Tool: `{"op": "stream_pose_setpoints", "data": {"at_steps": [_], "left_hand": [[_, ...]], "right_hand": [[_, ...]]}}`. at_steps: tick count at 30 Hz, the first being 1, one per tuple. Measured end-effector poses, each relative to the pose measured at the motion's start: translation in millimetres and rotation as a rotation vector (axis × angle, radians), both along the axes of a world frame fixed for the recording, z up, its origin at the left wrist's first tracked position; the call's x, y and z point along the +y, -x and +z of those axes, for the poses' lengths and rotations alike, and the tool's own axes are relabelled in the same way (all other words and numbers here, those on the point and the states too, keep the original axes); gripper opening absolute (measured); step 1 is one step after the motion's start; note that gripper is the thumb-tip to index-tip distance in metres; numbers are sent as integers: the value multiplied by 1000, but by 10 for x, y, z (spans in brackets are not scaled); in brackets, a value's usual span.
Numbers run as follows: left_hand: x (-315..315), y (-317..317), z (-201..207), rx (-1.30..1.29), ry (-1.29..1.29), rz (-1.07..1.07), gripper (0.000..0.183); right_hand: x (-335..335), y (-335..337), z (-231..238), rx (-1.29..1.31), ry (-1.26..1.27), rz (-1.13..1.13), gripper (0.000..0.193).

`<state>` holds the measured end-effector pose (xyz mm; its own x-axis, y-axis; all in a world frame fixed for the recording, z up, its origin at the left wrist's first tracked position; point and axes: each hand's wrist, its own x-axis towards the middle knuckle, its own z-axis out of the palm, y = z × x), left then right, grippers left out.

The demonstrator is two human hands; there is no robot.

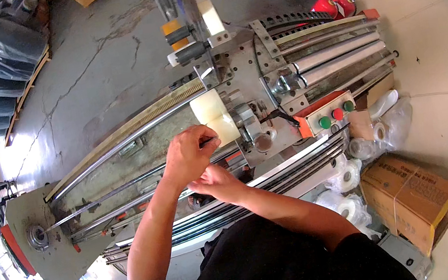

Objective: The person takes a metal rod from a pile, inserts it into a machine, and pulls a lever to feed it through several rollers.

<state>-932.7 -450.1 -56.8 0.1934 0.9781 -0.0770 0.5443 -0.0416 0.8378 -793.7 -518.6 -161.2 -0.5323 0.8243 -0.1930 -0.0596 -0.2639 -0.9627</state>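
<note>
My left hand [190, 153] is closed around a thin dark rod [126, 186], its fingertips beside two off-white rollers [226, 128]. The rod runs left from my fingers to a round chuck [37, 237] on the grey end housing. Just below the left wrist, my right hand [219, 184] is closed with bent fingers. Part of it lies behind the left wrist, so whatever it holds is hidden. The rollers sit on the left side of a metal carriage [246, 73] that straddles the machine's rails.
A control box [325, 116] with green and red buttons sits right of the carriage. Several dark rods [298, 170] lie along the machine's near side. Cardboard box [412, 196] and plastic-wrapped rolls [346, 175] stand at right. Fire extinguishers [334, 4] are beyond.
</note>
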Motion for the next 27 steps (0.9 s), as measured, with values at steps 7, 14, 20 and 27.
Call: {"op": "stream_pose_setpoints", "data": {"at_steps": [7, 14, 20, 27], "left_hand": [[-495, 1225, -413, 106, -298, 481, 49], [-1654, 4024, -1739, -562, 260, 1788, 60], [-2093, 4626, -2126, -1223, 31, 1404, 18], [-2357, 1743, -1082, -1340, 134, 966, 19]], "right_hand": [[252, 555, 136, 231, 331, -289, 32], [243, 682, 293, 96, 340, -414, 35], [633, 430, 376, 103, 294, -582, 27], [406, -2052, 1007, -61, -100, -764, 49]]}}
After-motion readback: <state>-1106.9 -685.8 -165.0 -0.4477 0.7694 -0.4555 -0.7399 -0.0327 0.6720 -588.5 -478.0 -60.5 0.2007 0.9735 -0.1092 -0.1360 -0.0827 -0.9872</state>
